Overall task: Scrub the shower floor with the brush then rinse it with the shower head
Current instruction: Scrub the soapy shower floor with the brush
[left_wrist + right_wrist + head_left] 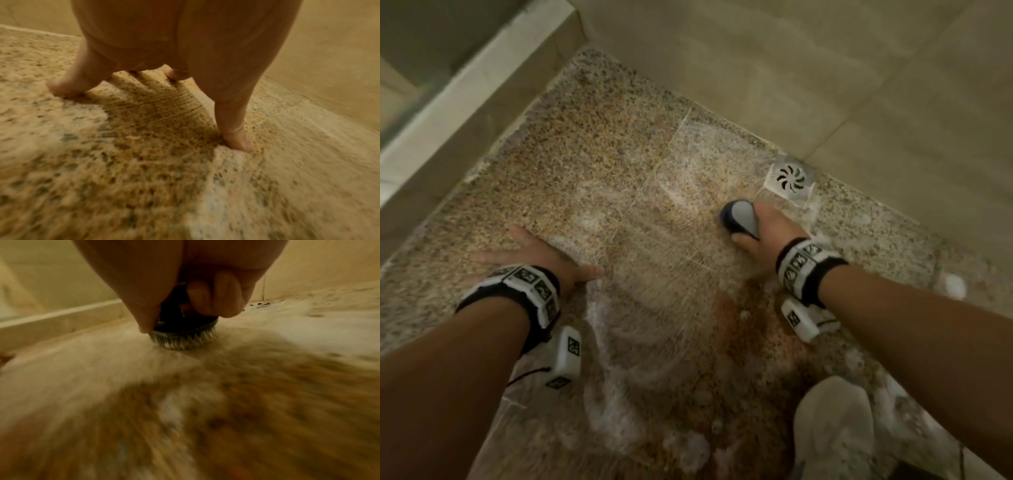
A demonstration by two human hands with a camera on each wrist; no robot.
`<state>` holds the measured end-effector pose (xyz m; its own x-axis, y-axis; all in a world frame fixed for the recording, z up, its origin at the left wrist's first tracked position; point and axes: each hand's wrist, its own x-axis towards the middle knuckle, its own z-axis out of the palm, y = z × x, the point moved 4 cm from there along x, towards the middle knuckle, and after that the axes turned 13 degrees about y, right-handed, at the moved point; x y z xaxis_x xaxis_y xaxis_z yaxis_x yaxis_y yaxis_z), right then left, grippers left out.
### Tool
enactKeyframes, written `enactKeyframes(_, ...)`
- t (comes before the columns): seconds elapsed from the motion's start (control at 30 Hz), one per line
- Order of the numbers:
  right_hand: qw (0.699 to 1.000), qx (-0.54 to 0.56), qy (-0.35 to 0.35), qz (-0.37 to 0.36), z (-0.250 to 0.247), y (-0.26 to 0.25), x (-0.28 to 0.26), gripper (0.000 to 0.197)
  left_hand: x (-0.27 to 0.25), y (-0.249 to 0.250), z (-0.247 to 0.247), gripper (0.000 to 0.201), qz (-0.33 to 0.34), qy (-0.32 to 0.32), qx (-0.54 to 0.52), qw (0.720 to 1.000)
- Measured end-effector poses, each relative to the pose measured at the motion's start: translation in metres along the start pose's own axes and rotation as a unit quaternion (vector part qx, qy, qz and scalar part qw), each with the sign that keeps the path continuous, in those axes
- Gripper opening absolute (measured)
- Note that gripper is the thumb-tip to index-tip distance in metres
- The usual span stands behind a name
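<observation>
The right hand (760, 229) is gripping the brush (739, 219) just right of centre in the head view, with the drain (791, 178) sitting just above and to the right of it, near but apart. The fingers (213, 295) are curling round the dark knob of the brush in the right wrist view, thumb running down its left side, so the brush is lying directly under the palm, its bristles (183, 340) pressing down onto the shower floor (592, 164). The brush body is round and stubby; its grey top is tapering back toward the wrist, so what long axis it has is lying along the forearm line. The left hand (534, 253) is resting at the centre left of the head view, well apart from the brush, fingers spreading flat and straight on the wet stone and holding nothing; the left wrist view is showing fingertips (240, 139) pressing into foam (232, 155). It is looking like a brace, not a working hand. Suds are streaking the floor between the hands and down toward the lower centre; the upper left stretch is looking drier and less lathered, so the scrub is probably only part done. A pale shoe (832, 428) is showing at lower right. The shower head is not in view, so rinsing is judged not yet begun.
</observation>
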<state>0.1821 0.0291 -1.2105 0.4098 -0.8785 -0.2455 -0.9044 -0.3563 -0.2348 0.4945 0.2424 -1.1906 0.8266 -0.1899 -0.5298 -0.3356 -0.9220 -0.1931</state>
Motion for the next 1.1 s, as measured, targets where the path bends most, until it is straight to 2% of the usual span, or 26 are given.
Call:
enactKeyframes(0.1,1.000,-0.019,0.014,0.000,-0.005,0.024,-0.009,0.062,-0.004,0.000,-0.002,0.156,0.005,-0.001,0.001,1.000)
enactKeyframes(0.2,0.991,-0.021,0.067,0.115,-0.025,0.035,0.007,0.064,-0.009,0.002,-0.005,0.149,0.012,-0.001,0.011,1.000)
enactKeyframes(0.27,0.982,-0.005,0.070,0.177,-0.026,0.025,0.008,0.072,-0.010,0.004,-0.006,0.146,0.019,0.005,0.021,1.000)
enactKeyframes(0.33,0.985,0.024,0.060,0.161,-0.015,0.000,-0.006,0.075,-0.006,0.004,-0.002,0.150,0.020,0.009,0.024,0.999)
enactKeyframes(0.43,0.996,0.069,0.015,0.060,0.012,-0.037,-0.053,0.063,0.003,0.001,0.002,0.162,0.013,0.019,0.017,1.000)
enactKeyframes(0.53,0.999,0.025,-0.033,0.027,0.020,-0.030,-0.084,0.064,0.004,0.001,0.002,0.163,0.020,0.025,0.014,0.999)
enactKeyframes(0.63,0.998,0.014,-0.008,0.063,0.005,0.006,-0.068,0.061,0.002,-0.002,0.002,0.162,0.022,0.029,0.004,0.999)
enactKeyframes(0.73,0.989,0.012,0.044,0.140,-0.014,0.032,-0.037,0.063,-0.004,-0.003,0.003,0.159,0.032,0.036,-0.001,0.999)
enactKeyframes(0.87,0.978,0.012,0.050,0.202,-0.017,0.015,-0.025,0.080,-0.011,-0.009,0.003,0.161,0.030,0.052,-0.023,0.998)
enactKeyframes(0.93,0.986,0.032,0.028,0.159,-0.004,-0.012,-0.043,0.078,-0.021,-0.018,0.011,0.155,0.044,0.050,-0.044,0.997)
enactKeyframes(1.0,0.997,0.038,-0.016,0.060,0.013,-0.034,-0.071,0.072,-0.036,-0.029,0.029,0.144,0.056,0.024,-0.080,0.995)
enactKeyframes(1.1,0.998,-0.005,-0.054,-0.043,0.018,-0.030,-0.103,0.057,-0.059,-0.056,0.051,0.143,0.013,-0.002,-0.103,0.995)
